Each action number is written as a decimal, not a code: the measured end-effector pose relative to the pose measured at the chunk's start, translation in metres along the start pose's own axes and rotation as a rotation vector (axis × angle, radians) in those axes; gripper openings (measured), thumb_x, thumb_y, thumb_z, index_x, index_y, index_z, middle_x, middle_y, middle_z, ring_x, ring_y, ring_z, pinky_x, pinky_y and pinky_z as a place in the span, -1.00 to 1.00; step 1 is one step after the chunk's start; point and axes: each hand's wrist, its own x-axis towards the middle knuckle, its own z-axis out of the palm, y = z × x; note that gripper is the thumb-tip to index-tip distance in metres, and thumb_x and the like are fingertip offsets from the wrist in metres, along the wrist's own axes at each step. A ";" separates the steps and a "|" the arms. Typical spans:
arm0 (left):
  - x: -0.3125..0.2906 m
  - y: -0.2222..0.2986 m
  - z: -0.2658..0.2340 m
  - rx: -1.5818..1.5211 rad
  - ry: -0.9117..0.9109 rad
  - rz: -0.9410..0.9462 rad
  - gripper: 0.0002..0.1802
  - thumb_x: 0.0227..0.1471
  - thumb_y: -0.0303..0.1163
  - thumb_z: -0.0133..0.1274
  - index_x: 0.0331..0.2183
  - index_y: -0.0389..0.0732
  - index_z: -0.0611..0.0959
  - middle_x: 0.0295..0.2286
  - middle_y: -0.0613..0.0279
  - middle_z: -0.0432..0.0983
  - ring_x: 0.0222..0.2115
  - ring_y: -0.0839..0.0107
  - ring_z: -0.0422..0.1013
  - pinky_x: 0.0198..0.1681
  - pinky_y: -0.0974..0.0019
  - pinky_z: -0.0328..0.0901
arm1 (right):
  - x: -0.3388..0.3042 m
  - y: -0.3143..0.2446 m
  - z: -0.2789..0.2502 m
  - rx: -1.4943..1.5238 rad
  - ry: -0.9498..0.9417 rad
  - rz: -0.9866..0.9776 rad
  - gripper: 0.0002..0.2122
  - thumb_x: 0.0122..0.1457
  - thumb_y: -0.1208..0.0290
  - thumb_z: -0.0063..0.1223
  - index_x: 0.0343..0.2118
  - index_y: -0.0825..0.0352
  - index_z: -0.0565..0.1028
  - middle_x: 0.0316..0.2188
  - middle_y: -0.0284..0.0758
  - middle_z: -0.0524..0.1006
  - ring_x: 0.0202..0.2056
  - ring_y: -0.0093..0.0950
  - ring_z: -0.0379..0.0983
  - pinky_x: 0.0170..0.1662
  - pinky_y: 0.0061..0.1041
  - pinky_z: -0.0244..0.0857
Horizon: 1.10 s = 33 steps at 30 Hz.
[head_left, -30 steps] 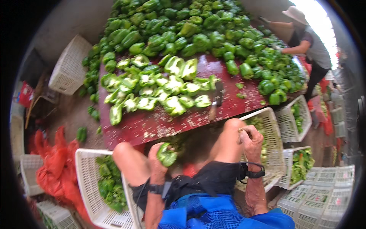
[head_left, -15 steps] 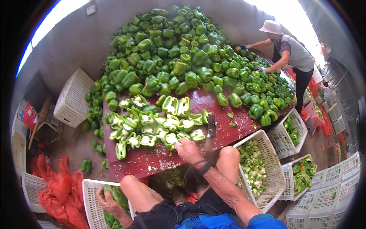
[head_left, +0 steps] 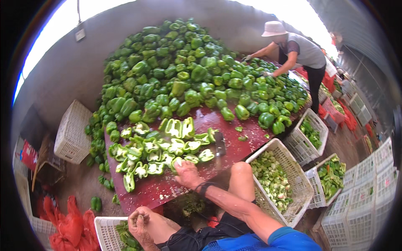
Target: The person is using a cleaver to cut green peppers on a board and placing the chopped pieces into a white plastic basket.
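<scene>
Halved green bell peppers [head_left: 155,168] lie cut face up across the near left of a red table [head_left: 176,190]. At their near edge, my right hand [head_left: 188,175] has its fingers closed on one pale half pepper [head_left: 177,162]. My left hand [head_left: 141,228] hangs over the rim of a white crate [head_left: 109,232] beside my left knee. Its fingers are curled in, and no pepper shows in them. Green pepper pieces [head_left: 127,236] lie in that crate. A dark, flat, rectangular thing [head_left: 220,144] rests on the table right of the halves.
Whole green peppers [head_left: 167,71] are heaped at the back. A person in a hat [head_left: 303,50] reaches into the heap at far right. White crates [head_left: 299,188] with pepper scraps stand to my right; red netting [head_left: 71,228] and a tilted crate [head_left: 73,131] are at left.
My left hand has let go of the green pepper over the left crate and come up, fingers curled. My right hand stays at the same cut halves. The view has shifted.
</scene>
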 end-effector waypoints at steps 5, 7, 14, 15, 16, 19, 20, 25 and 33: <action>-0.012 -0.052 0.059 -0.131 -0.197 -0.174 -0.75 0.18 -0.39 0.00 -0.11 -0.23 0.47 -0.31 0.12 0.50 -0.39 0.26 0.50 -0.28 0.25 0.46 | 0.004 0.021 0.012 -0.147 0.059 0.108 -0.48 -0.10 0.37 0.16 -0.02 0.41 0.37 -0.26 -0.13 0.44 -0.19 -0.23 0.35 -0.17 -0.21 0.21; -0.023 -0.063 0.073 -0.345 -0.168 -0.373 -0.71 0.18 -0.42 -0.02 -0.07 -0.26 0.41 -0.28 0.05 0.49 -0.35 0.17 0.50 -0.25 0.13 0.48 | -0.003 0.019 0.013 -0.060 0.030 0.073 -0.57 -0.12 0.32 0.16 -0.14 0.34 0.41 -0.31 -0.15 0.44 -0.25 -0.23 0.36 -0.23 -0.21 0.20; -0.006 -0.070 0.103 -0.389 -0.229 -0.720 -0.40 0.19 0.01 -0.07 0.10 -0.20 0.31 -0.07 0.00 0.38 -0.08 0.10 0.37 -0.16 0.04 0.43 | -0.057 -0.014 -0.002 0.695 -0.053 0.013 -0.55 -0.06 0.25 0.14 -0.09 0.34 0.45 -0.25 -0.14 0.51 -0.16 -0.12 0.43 -0.05 -0.20 0.31; -0.006 -0.056 0.100 -0.411 -0.256 -0.756 -0.42 0.21 0.01 -0.10 0.09 -0.18 0.33 -0.07 0.06 0.39 -0.07 0.15 0.37 -0.13 0.08 0.41 | -0.066 -0.026 -0.018 0.781 -0.082 -0.006 -0.56 -0.05 0.25 0.13 -0.09 0.35 0.46 -0.25 -0.15 0.52 -0.15 -0.13 0.44 -0.04 -0.22 0.32; 0.000 -0.076 0.093 -0.511 -0.255 -0.711 -0.41 0.20 0.06 -0.10 0.08 -0.16 0.37 -0.08 0.08 0.42 -0.07 0.12 0.37 -0.11 0.05 0.40 | -0.077 -0.035 -0.017 0.661 0.100 -0.128 -0.57 -0.04 0.27 0.13 -0.08 0.35 0.45 -0.22 -0.13 0.51 -0.15 -0.13 0.44 -0.04 -0.22 0.32; 0.004 -0.112 0.075 -0.590 -0.208 -0.722 -0.48 0.19 0.02 -0.06 0.01 -0.17 0.46 -0.12 0.09 0.49 -0.11 0.14 0.42 -0.08 0.08 0.39 | -0.098 -0.032 -0.032 0.597 0.098 -0.426 -0.60 -0.08 0.35 0.16 -0.13 0.39 0.47 -0.10 -0.08 0.47 -0.14 -0.09 0.44 -0.02 -0.25 0.33; 0.000 -0.111 0.072 -0.611 -0.163 -0.725 -0.53 0.20 -0.04 -0.04 -0.02 -0.19 0.49 -0.15 0.09 0.51 -0.15 0.17 0.45 -0.08 0.12 0.39 | -0.098 -0.035 -0.055 0.739 -0.066 -0.377 -0.64 -0.06 0.39 0.15 -0.15 0.40 0.49 -0.12 -0.07 0.48 -0.13 -0.10 0.44 -0.04 -0.24 0.35; -0.013 -0.088 0.085 -0.797 -0.030 -0.678 -0.60 0.12 -0.23 0.07 -0.07 -0.25 0.51 -0.16 0.07 0.53 -0.18 0.19 0.47 -0.06 0.13 0.39 | -0.112 -0.046 -0.057 0.757 -0.162 0.206 -0.63 -0.01 0.31 0.16 -0.14 0.39 0.50 -0.28 -0.06 0.54 -0.29 -0.13 0.51 -0.20 -0.27 0.41; -0.026 -0.093 0.094 -0.180 -0.237 -0.369 -0.61 0.06 -0.30 0.10 -0.07 -0.22 0.50 -0.23 0.25 0.45 -0.24 0.47 0.36 -0.17 0.42 0.28 | -0.100 -0.031 -0.037 0.663 -0.317 0.169 -0.63 -0.03 0.17 0.14 -0.30 0.40 0.44 -0.40 0.07 0.53 -0.28 0.04 0.48 -0.19 -0.08 0.34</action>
